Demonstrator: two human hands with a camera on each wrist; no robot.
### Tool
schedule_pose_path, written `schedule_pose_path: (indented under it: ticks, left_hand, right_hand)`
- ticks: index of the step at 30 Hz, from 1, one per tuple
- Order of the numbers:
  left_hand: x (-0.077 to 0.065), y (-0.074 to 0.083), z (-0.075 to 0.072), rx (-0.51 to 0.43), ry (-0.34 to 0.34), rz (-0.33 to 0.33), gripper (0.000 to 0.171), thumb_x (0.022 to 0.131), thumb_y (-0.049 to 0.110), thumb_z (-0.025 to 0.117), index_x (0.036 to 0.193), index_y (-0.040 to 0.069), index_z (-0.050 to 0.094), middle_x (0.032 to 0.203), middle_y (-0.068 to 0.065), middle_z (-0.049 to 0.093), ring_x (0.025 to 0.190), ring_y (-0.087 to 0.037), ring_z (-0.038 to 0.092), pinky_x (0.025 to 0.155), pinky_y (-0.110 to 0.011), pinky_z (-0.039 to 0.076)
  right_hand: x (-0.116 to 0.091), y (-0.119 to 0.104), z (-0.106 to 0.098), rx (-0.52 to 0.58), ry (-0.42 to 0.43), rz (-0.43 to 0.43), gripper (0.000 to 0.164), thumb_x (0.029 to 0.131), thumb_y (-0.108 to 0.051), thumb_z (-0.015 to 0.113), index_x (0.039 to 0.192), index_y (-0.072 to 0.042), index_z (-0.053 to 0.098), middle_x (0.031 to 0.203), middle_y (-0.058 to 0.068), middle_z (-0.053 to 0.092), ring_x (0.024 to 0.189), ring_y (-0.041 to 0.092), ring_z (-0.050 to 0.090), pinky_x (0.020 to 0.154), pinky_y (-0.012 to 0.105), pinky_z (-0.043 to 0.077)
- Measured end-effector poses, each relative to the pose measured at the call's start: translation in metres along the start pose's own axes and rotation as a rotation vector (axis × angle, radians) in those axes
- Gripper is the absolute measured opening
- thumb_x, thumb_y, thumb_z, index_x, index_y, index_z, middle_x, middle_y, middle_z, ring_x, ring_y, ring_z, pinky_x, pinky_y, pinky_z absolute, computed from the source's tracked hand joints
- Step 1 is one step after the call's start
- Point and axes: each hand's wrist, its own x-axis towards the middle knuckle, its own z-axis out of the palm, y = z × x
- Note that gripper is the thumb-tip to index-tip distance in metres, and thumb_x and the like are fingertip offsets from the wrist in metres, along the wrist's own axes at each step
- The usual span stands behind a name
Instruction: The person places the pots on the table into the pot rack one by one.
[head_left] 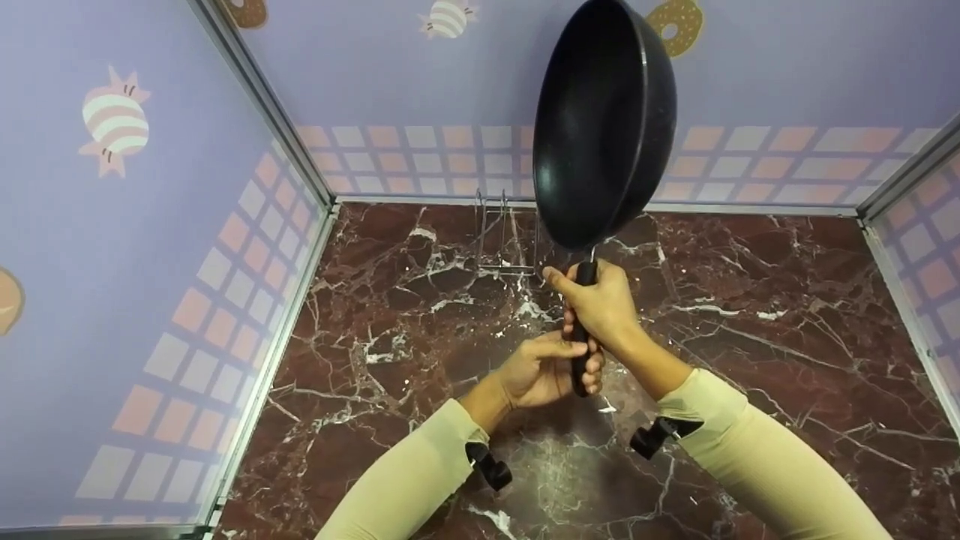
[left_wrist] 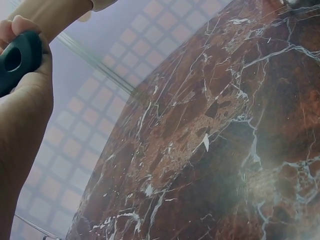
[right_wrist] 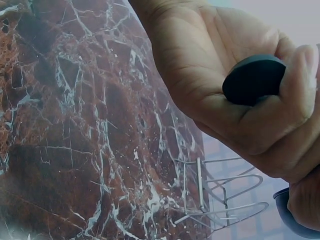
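A deep black frying pan (head_left: pixel 589 127) is raised above the counter, tilted on its side so that its dark inside faces left. Its black handle (head_left: pixel 586 274) points down toward the person. My right hand (head_left: pixel 606 304) grips the handle's upper part, close to the pan. Lower down, my left hand (head_left: pixel 544 371) holds the handle near its end, the thumb lying across it. The handle's end, with a hanging hole, shows in the left wrist view as a dark grip (left_wrist: pixel 32 52). In the right wrist view, fingers curl round the handle (right_wrist: pixel 255 80).
Behind the hands, a wire rack (head_left: pixel 506 268) stands on the reddish-brown marbled counter (head_left: pixel 420 330), partly covered by the pan. Lilac patterned panels (head_left: pixel 375 67) with metal edging enclose the back and sides. White flecks are scattered over the marbled surface.
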Motion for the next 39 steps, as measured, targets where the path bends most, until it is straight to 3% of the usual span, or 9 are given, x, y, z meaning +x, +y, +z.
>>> schedule_pose_path:
  ticks: [7, 19, 27, 39]
  left_hand:
    - [-0.006, 0.005, 0.0, 0.014, 0.039, 0.009, 0.022, 0.108, 0.012, 0.041, 0.103, 0.014, 0.062, 0.086, 0.001, 0.066, 0.074, -0.011, 0.061, 0.076, -0.026, 0.058]
    - [-0.018, 0.01, -0.004, 0.037, 0.044, 0.011, 0.02, 0.106, 0.013, 0.043, 0.096, 0.013, 0.061, 0.083, 0.003, 0.066, 0.071, -0.01, 0.06, 0.073, -0.025, 0.057]
    - [-0.024, 0.014, -0.009, -0.019, 0.041, 0.02, 0.01, 0.102, 0.02, 0.054, 0.094, 0.016, 0.057, 0.077, 0.006, 0.061, 0.067, -0.009, 0.056, 0.069, -0.023, 0.051]
    - [-0.032, 0.02, -0.015, -0.041, 0.008, 0.045, 0.019, 0.099, 0.035, 0.066, 0.096, 0.018, 0.057, 0.076, 0.009, 0.055, 0.066, -0.007, 0.048, 0.065, -0.021, 0.045]
  right_hand:
    - [0.001, -0.003, 0.01, -0.006, 0.004, 0.0, 0.036, 0.097, -0.035, 0.087, 0.097, -0.009, 0.063, 0.059, -0.004, 0.061, 0.041, 0.009, 0.057, 0.04, 0.026, 0.054]
    - [0.002, -0.001, 0.026, -0.001, 0.015, -0.023, 0.036, 0.096, -0.036, 0.089, 0.09, -0.01, 0.065, 0.055, -0.004, 0.061, 0.039, 0.009, 0.057, 0.039, 0.025, 0.052]
    - [0.005, -0.003, 0.039, -0.034, 0.011, -0.051, 0.041, 0.094, -0.044, 0.09, 0.085, -0.012, 0.065, 0.052, -0.004, 0.061, 0.038, 0.01, 0.057, 0.038, 0.025, 0.051]
    - [0.008, -0.006, 0.054, -0.097, 0.051, -0.069, 0.042, 0.092, -0.044, 0.091, 0.083, -0.014, 0.065, 0.051, -0.004, 0.061, 0.039, 0.009, 0.056, 0.038, 0.024, 0.045]
